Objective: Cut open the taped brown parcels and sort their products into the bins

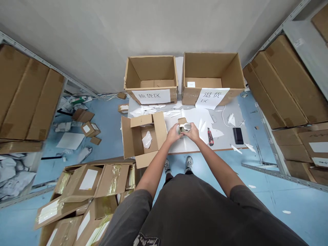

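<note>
L hand (173, 134) & R hand (193, 133): fingers (175, 127) pinching 1 silver-topped item (187, 127); 2 labelled bxs (189, 99) behind.

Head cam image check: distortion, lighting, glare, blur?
Head view: marked wide-angle stretch, shelf cartons slanting near the edges; head view: lighting fairly even, shadows soft; head view: shiny highlights on packing tape; head view: no obvious smear on either hand, but the silvery item is too small for fine detail.

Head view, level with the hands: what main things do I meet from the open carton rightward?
Open carton, left hand, round silvery item, right hand, red-and-black utility knife, black phone.
</note>
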`<state>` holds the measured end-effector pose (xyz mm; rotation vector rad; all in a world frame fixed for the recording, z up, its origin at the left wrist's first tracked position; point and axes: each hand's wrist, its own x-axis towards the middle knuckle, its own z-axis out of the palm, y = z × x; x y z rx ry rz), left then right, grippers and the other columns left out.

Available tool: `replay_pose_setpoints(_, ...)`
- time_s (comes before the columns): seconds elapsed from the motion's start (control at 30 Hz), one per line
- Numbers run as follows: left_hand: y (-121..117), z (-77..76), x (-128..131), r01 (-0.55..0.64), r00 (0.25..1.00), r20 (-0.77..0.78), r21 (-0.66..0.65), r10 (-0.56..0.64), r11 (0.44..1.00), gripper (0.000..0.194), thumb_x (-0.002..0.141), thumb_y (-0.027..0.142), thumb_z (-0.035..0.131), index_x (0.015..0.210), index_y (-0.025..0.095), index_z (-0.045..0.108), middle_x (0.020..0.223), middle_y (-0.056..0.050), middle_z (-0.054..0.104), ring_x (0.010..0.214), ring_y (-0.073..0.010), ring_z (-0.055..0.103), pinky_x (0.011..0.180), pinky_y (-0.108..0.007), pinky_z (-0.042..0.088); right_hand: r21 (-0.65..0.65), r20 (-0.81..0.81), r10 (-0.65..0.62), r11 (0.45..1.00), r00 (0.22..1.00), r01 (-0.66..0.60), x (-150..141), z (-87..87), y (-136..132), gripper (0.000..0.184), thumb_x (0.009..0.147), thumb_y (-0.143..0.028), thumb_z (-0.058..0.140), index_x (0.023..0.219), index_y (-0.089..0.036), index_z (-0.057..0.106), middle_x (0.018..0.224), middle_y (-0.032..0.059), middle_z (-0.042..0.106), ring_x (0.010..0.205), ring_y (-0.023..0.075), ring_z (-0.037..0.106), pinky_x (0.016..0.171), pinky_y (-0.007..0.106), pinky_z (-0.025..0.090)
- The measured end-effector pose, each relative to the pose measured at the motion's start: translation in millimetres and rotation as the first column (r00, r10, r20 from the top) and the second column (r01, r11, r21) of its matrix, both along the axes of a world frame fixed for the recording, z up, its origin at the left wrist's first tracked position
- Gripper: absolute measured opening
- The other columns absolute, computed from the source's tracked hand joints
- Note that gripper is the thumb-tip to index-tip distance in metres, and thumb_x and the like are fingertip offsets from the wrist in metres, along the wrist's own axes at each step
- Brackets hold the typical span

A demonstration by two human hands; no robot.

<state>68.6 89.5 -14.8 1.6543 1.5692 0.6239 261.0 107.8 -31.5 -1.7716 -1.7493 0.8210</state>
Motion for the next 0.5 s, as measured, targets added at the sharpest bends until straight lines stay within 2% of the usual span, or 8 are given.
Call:
replay_pose_setpoints(0.07, -8, 7.4, 6, -0.058, 0.998, 0.035, 0.155, 0.053, 0.986, 0.068, 0.080, 0.026, 0.080, 0.144, 0.023, 0.059, 0.144, -0.014, 0.062, 0.140, -0.0358, 0.053, 0.122, -0.051, 0.040, -0.014, -0.006, -0.035, 0.999, 0.999, 0.035, -2, -5.0, -3, 0.061, 0.071, -0.054, 0.083, 0.117, -0.025, 0.056, 0.116, 0.0095, 0.071, 0.109, 0.0327, 0.066, 0.094, 0.045, 0.054)
replay_pose_setpoints(0.13, -14, 12.7, 12, -0.078, 0.995, 0.074, 0.215, 0.063, 0.973, 0.064, 0.082, 0.025, 0.076, 0.144, 0.022, 0.061, 0.142, -0.015, 0.062, 0.139, -0.0353, 0.052, 0.123, -0.052, 0.039, -0.007, -0.019, -0.034, 0.999, 0.999, 0.034, -3, -8.3, -5, 0.062, 0.073, -0.054, 0.081, 0.120, -0.024, 0.055, 0.118, 0.0109, 0.071, 0.110, 0.0331, 0.066, 0.095, 0.046, 0.054)
replay_pose_setpoints(0.3, -12, 17.9, 23, -0.072, 0.994, 0.088, 0.152, 0.059, 0.986, 0.062, 0.080, 0.028, 0.080, 0.140, 0.021, 0.065, 0.126, -0.015, 0.069, 0.128, -0.0364, 0.059, 0.117, -0.053, 0.045, 0.015, -0.006, -0.017, 1.000, 1.000, 0.017, -7, -14.5, -12, 0.059, 0.079, -0.050, 0.076, 0.127, -0.021, 0.056, 0.125, 0.0160, 0.068, 0.114, 0.0354, 0.065, 0.097, 0.048, 0.054)
replay_pose_setpoints(0.43, -6, 21.9, 27, -0.076, 0.997, 0.011, 0.084, 0.075, 0.994, 0.065, 0.078, 0.039, 0.087, 0.138, 0.026, 0.068, 0.116, -0.011, 0.074, 0.119, -0.0371, 0.064, 0.108, -0.050, 0.050, 0.046, 0.018, 0.048, 0.998, 0.999, -0.048, -9, -22.4, -19, 0.050, 0.087, -0.038, 0.065, 0.132, -0.018, 0.056, 0.134, 0.0196, 0.062, 0.127, 0.0360, 0.059, 0.109, 0.050, 0.050)
replay_pose_setpoints(0.5, -4, 23.0, 30, -0.081, 0.996, -0.016, 0.061, 0.082, 0.995, 0.060, 0.079, 0.038, 0.088, 0.135, 0.027, 0.070, 0.115, -0.009, 0.076, 0.116, -0.0368, 0.065, 0.105, -0.048, 0.051, 0.061, -0.015, 0.082, 0.995, 0.997, -0.080, -9, -27.4, -22, 0.054, 0.087, -0.032, 0.061, 0.138, -0.017, 0.053, 0.140, 0.0211, 0.058, 0.134, 0.0358, 0.055, 0.114, 0.052, 0.048)
